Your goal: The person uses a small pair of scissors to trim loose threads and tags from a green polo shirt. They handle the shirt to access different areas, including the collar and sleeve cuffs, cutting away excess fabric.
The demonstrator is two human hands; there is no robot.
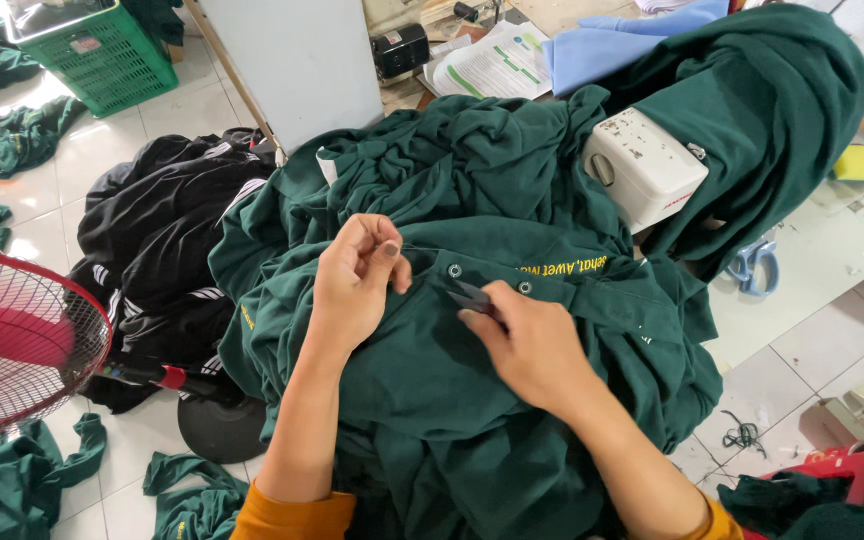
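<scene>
A dark green shirt (472, 370) with yellow embroidered lettering and small round buttons lies heaped across my lap. My left hand (357, 280) pinches a fine thread, pulled taut above the fabric near a button (455, 271). My right hand (527, 345) grips a small dark thread snipper (474, 296), its tip close to the button placket. More of the green cloth is draped over a white sewing machine (642, 165) behind.
A black garment pile (167, 250) lies to the left. A red fan (12, 340) stands at the lower left, and a green basket (102, 55) at the top left. Green scraps litter the tiled floor. Papers and blue cloth lie behind. Blue-handled scissors (752, 265) rest on the right.
</scene>
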